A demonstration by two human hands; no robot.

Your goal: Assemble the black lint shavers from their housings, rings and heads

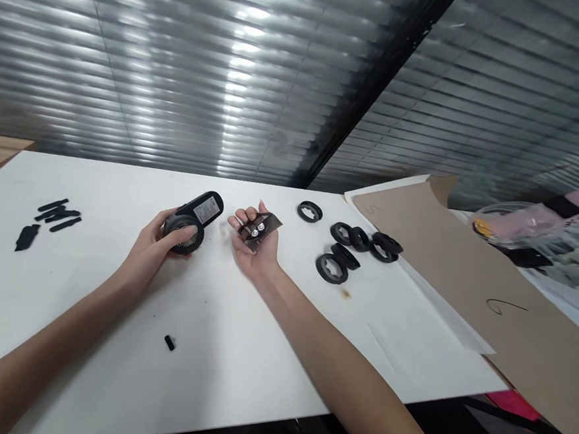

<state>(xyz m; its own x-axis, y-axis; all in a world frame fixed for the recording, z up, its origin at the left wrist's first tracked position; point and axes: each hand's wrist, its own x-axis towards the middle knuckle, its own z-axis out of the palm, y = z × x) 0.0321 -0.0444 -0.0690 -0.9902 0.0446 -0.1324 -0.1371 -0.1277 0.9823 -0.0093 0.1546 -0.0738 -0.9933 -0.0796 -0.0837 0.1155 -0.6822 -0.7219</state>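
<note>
My left hand point(165, 240) is closed around a black fabric shaver point(204, 210), with the thumb lying on its round mesh head. The shaver's handle points away to the right and bears a pale printed label. Palm up, my right hand point(259, 249) has its fingers curled around a small dark shiny packet point(265, 230). Two bright silvery round spots show on the packet; whether they are parts inside or reflections is unclear. The two hands are apart above the white table point(221, 367).
Several black rings point(331, 268) lie right of my right hand. Flat black strips point(56, 212) are grouped at the far left. A small black piece point(169, 342) lies nearer me. Brown cardboard point(461, 264) borders the right side; a corrugated metal wall point(185, 72) stands behind.
</note>
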